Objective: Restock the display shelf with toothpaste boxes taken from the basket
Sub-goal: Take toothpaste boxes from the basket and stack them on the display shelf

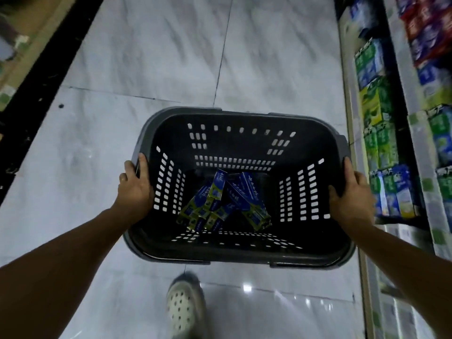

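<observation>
While left grip (pixel 135 189) and right grip (pixel 352 194) clasp the basket (pixel 239 114) rim at nine and three o'clock, the toothpaste boxes (pixel 225 201) lie heaped between them, long axes roughly toward twelve, display shelf (pixel 419 148) nearest the right grip.

Pale marbled floor tiles (pixel 146 57) fill the aisle; 1 white perforated shoe (pixel 182 309) stands on them, near. The right shelf (pixel 346 94) carries green and blue boxes (pixel 369 62).
</observation>
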Demonstrator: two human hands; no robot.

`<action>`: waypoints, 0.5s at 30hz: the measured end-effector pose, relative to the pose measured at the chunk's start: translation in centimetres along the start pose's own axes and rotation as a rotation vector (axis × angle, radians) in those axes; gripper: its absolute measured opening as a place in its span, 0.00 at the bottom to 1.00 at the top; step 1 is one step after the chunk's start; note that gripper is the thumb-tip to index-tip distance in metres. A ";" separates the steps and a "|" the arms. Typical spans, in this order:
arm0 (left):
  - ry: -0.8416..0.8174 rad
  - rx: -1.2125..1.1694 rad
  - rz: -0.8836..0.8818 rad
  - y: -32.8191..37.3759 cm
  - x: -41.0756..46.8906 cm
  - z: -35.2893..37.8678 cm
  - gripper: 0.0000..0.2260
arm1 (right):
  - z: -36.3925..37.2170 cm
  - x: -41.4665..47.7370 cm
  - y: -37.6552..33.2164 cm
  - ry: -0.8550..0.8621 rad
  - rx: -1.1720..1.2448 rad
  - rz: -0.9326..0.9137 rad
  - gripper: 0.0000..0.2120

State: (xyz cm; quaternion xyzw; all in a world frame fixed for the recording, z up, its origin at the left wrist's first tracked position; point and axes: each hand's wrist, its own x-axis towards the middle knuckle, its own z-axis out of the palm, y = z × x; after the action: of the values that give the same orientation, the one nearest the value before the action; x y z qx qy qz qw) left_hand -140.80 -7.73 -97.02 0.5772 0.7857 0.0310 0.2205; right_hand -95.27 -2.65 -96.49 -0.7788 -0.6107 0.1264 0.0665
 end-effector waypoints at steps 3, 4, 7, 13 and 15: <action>-0.024 0.007 0.036 3.7 7.8 -1.0 0.34 | -0.6 6.9 -0.3 0.002 0.022 0.072 0.38; -0.028 0.007 0.041 4.7 10.2 -1.2 0.35 | -0.7 8.7 -0.4 0.012 0.024 0.065 0.38; -0.060 0.028 0.063 9.0 19.5 -2.8 0.36 | -2.0 17.9 -1.7 0.041 0.005 0.068 0.38; -0.086 0.034 0.011 14.8 33.3 -5.3 0.41 | -2.8 34.1 -5.3 0.036 -0.032 0.038 0.38; -0.103 0.031 0.015 16.7 37.5 -6.3 0.42 | -3.0 37.8 -5.8 0.028 -0.031 0.061 0.38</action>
State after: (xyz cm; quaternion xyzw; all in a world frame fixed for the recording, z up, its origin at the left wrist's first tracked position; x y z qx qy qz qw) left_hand -137.18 33.60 -97.88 0.5872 0.7694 -0.0094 0.2514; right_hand -91.51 35.57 -96.52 -0.7998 -0.5876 0.1081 0.0591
